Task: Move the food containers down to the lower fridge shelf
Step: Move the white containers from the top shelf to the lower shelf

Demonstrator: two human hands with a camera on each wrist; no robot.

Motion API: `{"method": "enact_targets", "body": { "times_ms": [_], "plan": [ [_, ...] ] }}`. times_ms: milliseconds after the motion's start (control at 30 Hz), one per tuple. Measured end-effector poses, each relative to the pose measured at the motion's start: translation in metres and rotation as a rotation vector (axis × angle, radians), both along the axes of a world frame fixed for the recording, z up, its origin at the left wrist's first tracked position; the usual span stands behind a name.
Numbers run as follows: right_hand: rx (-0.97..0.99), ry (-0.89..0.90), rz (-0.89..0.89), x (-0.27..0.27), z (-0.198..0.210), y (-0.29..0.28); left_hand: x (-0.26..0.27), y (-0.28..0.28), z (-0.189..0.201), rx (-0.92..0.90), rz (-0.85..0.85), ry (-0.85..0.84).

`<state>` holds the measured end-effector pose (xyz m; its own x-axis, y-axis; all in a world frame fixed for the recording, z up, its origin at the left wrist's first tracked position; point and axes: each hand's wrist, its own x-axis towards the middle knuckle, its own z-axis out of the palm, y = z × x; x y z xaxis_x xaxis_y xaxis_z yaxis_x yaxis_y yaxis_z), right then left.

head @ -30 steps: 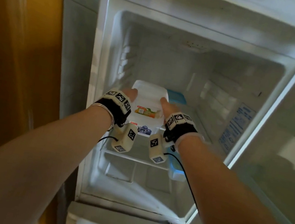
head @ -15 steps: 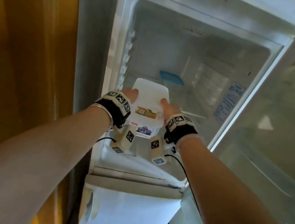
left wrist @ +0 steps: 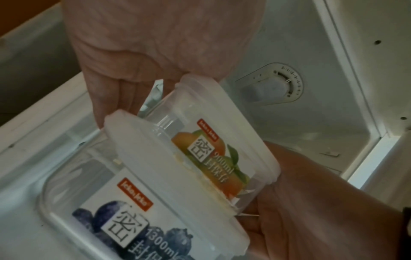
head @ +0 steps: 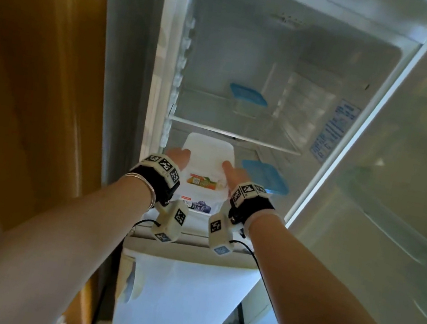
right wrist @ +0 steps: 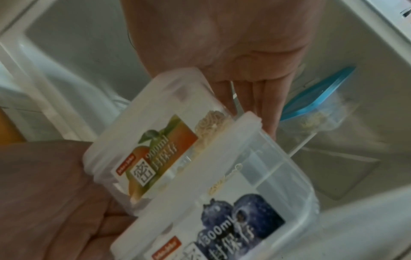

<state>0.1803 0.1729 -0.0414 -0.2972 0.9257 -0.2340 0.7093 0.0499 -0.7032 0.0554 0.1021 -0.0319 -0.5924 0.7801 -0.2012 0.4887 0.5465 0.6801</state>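
Two clear lidded food containers are stacked: a small one with an orange-fruit label (head: 200, 181) (left wrist: 213, 154) (right wrist: 160, 149) on a larger one with a blueberry label (head: 198, 206) (left wrist: 124, 219) (right wrist: 240, 219). My left hand (head: 178, 156) (left wrist: 155, 52) grips the stack's left side and my right hand (head: 230, 170) (right wrist: 233, 52) its right side, fingers down the walls. The stack is below the glass shelf (head: 212, 129), at the front of the lower level; whether it rests there I cannot tell. A blue-lidded container (head: 247, 98) stands on the upper shelf. Another blue-lidded container (head: 265, 176) (right wrist: 322, 98) sits low, right of the stack.
The fridge door (head: 404, 165) stands open on the right. A closed white lower door (head: 184, 298) is under my wrists. A wooden panel (head: 37, 75) runs along the left. A thermostat dial (left wrist: 278, 84) is on the inner wall.
Both hands have brought the stack down from the upper shelf level to below the glass shelf. The blue-lidded container on the upper shelf stayed put.
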Motion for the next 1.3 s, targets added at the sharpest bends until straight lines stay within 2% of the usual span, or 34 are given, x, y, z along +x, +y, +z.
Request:
{"method": "enact_targets", "body": {
  "times_ms": [133, 200, 367, 600, 733, 900, 1300],
  "plan": [
    [-0.028, -0.08, 0.038, -0.006, 0.0, 0.012, -0.007, 0.019, -0.01, 0.014, 0.013, -0.019],
    [-0.049, -0.086, 0.065, -0.013, -0.006, 0.028, -0.014, 0.031, -0.019, 0.035, 0.056, -0.099],
    [-0.054, -0.09, 0.121, -0.029, -0.017, 0.077, -0.03, 0.076, -0.031, 0.072, 0.142, -0.175],
    [-0.096, -0.032, 0.189, -0.061, -0.034, 0.132, -0.049, 0.116, -0.039, 0.086, 0.182, -0.154],
    [-0.157, 0.051, 0.169, -0.074, -0.042, 0.147, -0.065, 0.134, -0.044, 0.108, 0.221, -0.138],
    [-0.149, 0.024, 0.254, -0.094, -0.052, 0.162, -0.081, 0.15, -0.061, 0.067, 0.266, -0.177],
    [-0.196, 0.124, 0.24, -0.117, -0.063, 0.183, -0.104, 0.178, -0.068, 0.134, 0.356, -0.118]
  ]
}}
